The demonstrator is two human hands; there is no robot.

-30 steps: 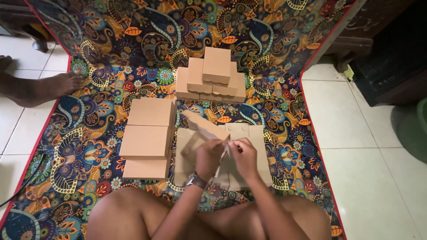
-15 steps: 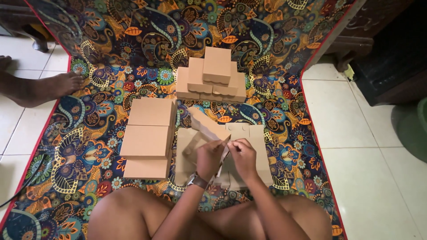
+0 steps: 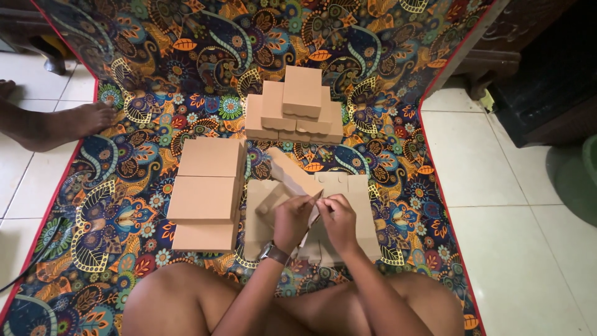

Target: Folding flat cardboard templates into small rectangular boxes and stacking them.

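Head view. The left hand (image 3: pixel 291 219) and right hand (image 3: pixel 339 219) meet over a flat cardboard blank (image 3: pixel 311 211) near the mat's (image 3: pixel 124 205) near edge, fingers closed on a raised flap (image 3: pixel 292 174) of it. Folded boxes (image 3: pixel 208 193) lie in a row toward the left edge; finished boxes (image 3: pixel 297 112) are stacked at mid-mat. A bare foot (image 3: pixel 68 121) rests at the left edge. Folding likely goes best along the scored crease, thumbs pressing evenly.
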